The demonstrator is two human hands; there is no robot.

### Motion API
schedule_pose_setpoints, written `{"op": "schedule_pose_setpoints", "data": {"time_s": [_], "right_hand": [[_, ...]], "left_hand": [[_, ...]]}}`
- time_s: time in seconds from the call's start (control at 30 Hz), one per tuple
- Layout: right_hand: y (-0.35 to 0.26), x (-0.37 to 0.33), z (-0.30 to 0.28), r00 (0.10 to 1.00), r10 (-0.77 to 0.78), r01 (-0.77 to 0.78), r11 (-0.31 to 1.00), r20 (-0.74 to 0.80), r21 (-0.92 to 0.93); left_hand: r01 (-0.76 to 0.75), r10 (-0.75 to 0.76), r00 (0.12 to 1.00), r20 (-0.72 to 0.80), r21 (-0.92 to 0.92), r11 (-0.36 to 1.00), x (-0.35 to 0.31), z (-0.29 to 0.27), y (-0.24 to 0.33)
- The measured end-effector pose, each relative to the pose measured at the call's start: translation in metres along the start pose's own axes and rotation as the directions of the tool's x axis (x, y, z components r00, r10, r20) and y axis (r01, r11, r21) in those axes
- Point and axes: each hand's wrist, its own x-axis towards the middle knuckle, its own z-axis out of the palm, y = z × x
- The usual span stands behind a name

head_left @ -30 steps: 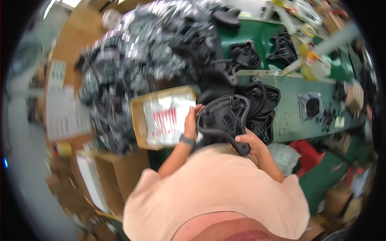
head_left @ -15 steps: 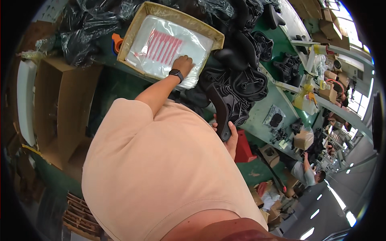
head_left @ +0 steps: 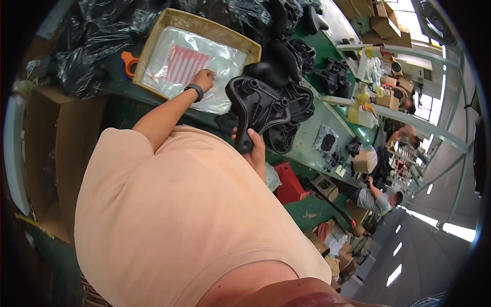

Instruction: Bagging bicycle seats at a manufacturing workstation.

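My left hand [head_left: 203,80], with a dark watch on the wrist, is over a stack of clear plastic bags [head_left: 225,56] with red printed stripes. Its fingers are curled together on the top bag and seem to pinch the film. The bags lie in a shallow cardboard tray [head_left: 248,40]. In my right hand [head_left: 257,148] is a black moulded plastic part [head_left: 266,105], gripped by its narrow lower end with the thumb on top. Its ribbed side with round bosses is turned up. More black parts [head_left: 300,97] of like shape lie right behind it, partly hidden.
Black items in clear film [head_left: 87,46] are heaped at the far left, near an orange tape dispenser [head_left: 130,64]. A large cardboard box [head_left: 76,153] stands at the left. Right of me are a red bin [head_left: 289,183] and a metal frame [head_left: 409,115]. A co-worker [head_left: 376,199] is farther right.
The black part in my right hand has tilted so its ribbed side shows more fully. My left hand's fingers have drawn together on the bag. The whole view has shifted.
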Motion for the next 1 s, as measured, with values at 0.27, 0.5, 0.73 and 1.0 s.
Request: {"op": "schedule_pose_setpoints", "data": {"time_s": [0.27,0.5,0.73,1.0], "right_hand": [[-0.014,0.029,0.069,0.971,-0.155,0.120,0.974,0.182,0.191],[-0.021,0.034,0.075,0.970,-0.192,0.184,0.981,0.149,0.069],[-0.014,0.085,0.102,0.892,0.044,-0.172,0.954,0.450,0.247],[0.006,0.147,0.131,0.866,0.419,-0.443,0.896,0.273,0.029]], "left_hand": [[-0.286,0.261,0.954,0.149,0.175,0.942,-0.018,-0.064,0.064],[-0.287,0.271,0.917,0.292,0.012,0.958,-0.042,-0.107,0.091],[-0.202,0.190,0.947,0.259,0.019,0.979,-0.051,-0.128,0.109],[0.028,0.090,0.832,0.548,-0.203,0.979,-0.091,-0.165,0.115]]}}
